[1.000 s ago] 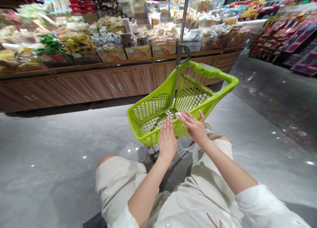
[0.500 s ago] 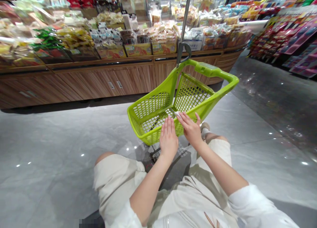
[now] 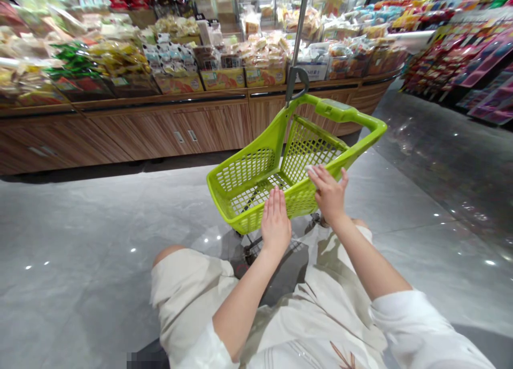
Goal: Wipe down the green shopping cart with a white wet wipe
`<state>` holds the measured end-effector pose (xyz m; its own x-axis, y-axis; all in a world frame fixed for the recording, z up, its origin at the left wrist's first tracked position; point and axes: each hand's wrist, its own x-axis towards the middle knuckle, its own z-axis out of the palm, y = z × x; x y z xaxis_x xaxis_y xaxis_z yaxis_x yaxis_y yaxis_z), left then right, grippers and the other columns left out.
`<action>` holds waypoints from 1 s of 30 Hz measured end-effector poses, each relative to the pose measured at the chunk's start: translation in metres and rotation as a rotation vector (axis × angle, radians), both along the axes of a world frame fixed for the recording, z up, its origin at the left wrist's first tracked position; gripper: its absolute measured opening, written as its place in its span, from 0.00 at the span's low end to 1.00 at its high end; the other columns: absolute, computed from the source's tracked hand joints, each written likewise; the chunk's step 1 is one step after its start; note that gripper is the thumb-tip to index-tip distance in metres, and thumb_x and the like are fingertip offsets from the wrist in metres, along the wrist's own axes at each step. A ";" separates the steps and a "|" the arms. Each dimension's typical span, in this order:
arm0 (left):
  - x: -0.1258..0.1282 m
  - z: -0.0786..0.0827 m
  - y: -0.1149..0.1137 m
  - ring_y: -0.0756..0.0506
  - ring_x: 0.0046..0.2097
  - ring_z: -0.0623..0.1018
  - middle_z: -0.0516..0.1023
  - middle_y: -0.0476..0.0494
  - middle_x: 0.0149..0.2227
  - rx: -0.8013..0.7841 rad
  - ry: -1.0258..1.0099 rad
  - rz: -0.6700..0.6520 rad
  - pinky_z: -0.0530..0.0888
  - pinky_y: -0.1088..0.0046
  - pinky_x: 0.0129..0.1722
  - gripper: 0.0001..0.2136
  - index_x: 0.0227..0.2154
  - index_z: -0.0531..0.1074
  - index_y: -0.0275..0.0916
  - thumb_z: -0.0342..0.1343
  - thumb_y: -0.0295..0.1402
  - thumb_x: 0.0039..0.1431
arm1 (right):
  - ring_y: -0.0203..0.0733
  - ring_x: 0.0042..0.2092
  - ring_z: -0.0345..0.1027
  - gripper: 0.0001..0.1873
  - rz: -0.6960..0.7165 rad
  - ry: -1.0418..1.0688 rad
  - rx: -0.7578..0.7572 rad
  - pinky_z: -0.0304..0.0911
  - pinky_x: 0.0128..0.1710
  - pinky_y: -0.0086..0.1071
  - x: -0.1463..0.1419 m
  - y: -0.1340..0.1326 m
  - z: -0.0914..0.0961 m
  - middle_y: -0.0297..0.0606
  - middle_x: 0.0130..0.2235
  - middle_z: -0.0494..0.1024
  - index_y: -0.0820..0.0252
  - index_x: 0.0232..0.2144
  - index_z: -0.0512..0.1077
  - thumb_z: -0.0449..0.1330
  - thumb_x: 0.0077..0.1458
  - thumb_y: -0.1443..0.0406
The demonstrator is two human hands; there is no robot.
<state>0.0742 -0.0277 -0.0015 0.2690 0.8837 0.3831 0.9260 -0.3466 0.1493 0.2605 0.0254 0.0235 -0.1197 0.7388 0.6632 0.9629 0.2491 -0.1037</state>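
A lime-green shopping cart [image 3: 248, 215] with lattice basket walls stands in front of my knees, its basket bare of goods. My left hand [image 3: 276, 219] rests on the near side rim, fingers straight and together, holding nothing. Farther along the same rim, towards the handle, is my right hand [image 3: 329, 194]. Its fingers press a small white tissue [image 3: 311, 169] against the rim, with the thumb held apart. Most of the tissue is hidden under the fingers.
Behind the cart runs a wood-fronted display counter [image 3: 216, 126] stacked with packaged snacks [image 3: 172, 54]. A grey pole with a hook [image 3: 297, 83] rises at the cart's far side. More shelves [image 3: 441, 59] stand at the right. The floor [image 3: 100, 225] is shiny grey tile.
My right hand has slid right along the rim towards the handle, carrying the tissue. The left hand has stayed nearly in place on the rim.
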 end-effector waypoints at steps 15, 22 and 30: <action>0.001 0.002 -0.002 0.41 0.73 0.42 0.40 0.32 0.73 -0.004 -0.004 -0.013 0.51 0.59 0.71 0.38 0.69 0.41 0.24 0.50 0.27 0.58 | 0.49 0.64 0.62 0.29 -0.122 0.020 0.044 0.34 0.66 0.61 0.068 0.022 0.026 0.41 0.59 0.74 0.52 0.55 0.71 0.51 0.52 0.76; 0.004 0.000 -0.002 0.42 0.73 0.42 0.42 0.34 0.73 -0.005 0.014 0.028 0.50 0.61 0.71 0.37 0.69 0.43 0.25 0.48 0.26 0.58 | 0.43 0.64 0.61 0.32 0.201 -0.062 -0.065 0.36 0.68 0.49 -0.058 -0.024 -0.014 0.40 0.61 0.72 0.56 0.58 0.68 0.49 0.52 0.78; -0.002 0.002 -0.005 0.41 0.73 0.41 0.40 0.32 0.73 0.007 0.021 -0.015 0.51 0.60 0.71 0.39 0.69 0.42 0.23 0.50 0.27 0.57 | 0.50 0.64 0.62 0.27 -0.037 -0.040 0.023 0.30 0.66 0.59 0.069 0.022 0.023 0.42 0.58 0.74 0.53 0.55 0.72 0.50 0.56 0.76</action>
<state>0.0725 -0.0330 0.0000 0.2905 0.8768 0.3833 0.9237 -0.3615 0.1270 0.3293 0.0470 0.0464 -0.1191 0.7279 0.6752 0.9748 0.2147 -0.0596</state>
